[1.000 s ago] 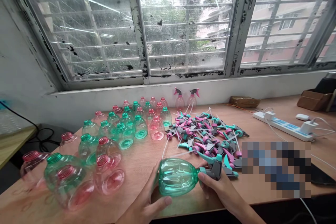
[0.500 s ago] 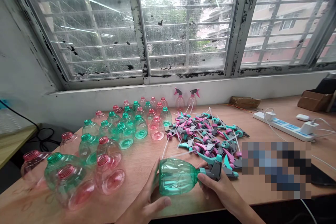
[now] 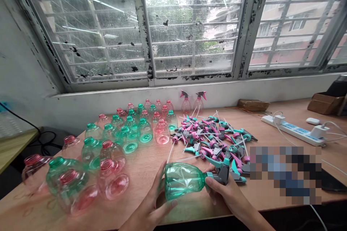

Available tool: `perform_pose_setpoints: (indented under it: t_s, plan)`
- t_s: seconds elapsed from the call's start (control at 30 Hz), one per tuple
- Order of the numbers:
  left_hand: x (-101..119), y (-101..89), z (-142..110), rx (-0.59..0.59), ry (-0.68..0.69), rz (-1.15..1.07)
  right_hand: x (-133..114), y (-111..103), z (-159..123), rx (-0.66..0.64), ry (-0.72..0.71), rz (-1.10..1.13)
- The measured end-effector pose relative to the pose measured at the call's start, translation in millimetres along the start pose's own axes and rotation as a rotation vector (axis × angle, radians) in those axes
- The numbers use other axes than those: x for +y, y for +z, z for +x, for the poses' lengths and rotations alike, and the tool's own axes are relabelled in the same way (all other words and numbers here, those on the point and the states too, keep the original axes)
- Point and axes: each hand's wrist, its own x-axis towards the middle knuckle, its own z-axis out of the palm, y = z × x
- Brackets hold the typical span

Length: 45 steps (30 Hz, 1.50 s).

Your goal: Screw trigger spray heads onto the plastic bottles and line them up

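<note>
A clear green spray bottle (image 3: pixel 184 180) lies sideways between my hands, above the front of the table. My left hand (image 3: pixel 159 198) is closed round its base end, thumb along the near side. At the neck, my right hand (image 3: pixel 222 189) grips the collar of the grey and teal trigger sprayer (image 3: pixel 222 174), which sits on the bottle's mouth. Whether the thread is tight I cannot tell. Just behind lies a heap of trigger sprayers (image 3: pixel 214 137) in pink, teal and grey, with thin white tubes. Open pink and green bottles (image 3: pixel 130 140) stand in rows to the left.
Two pink bottles with sprayers (image 3: pixel 185 104) stand by the wall under the window. On the right are a white power strip (image 3: pixel 294 130) with plugs, a wrapped brown packet (image 3: pixel 253 105) and a cardboard box (image 3: pixel 325 103). A blurred-out patch covers part of the table there.
The green bottle has turned a little about its long axis in my left hand. My left thumb has shifted slightly upward; my right hand stays at the neck.
</note>
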Motion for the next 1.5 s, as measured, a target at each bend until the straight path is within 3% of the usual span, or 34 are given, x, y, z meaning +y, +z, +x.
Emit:
perform_pose_setpoints:
  t_s: [0.2, 1.07, 1.5]
  plan:
    - [-2.5, -3.6, -1.6, -0.054, -0.022, -0.100, 0.2, 0.5, 0.8, 0.004, 0.001, -0.007]
    - [-3.0, -4.3, -2.3, -0.060, -0.004, 0.037, 4.7, -1.8, 2.4, 0.022, -0.013, 0.041]
    - [0.2, -3.1, -0.8, -0.065, -0.017, -0.005, 5.0, -1.3, 3.1, 0.010, -0.013, -0.003]
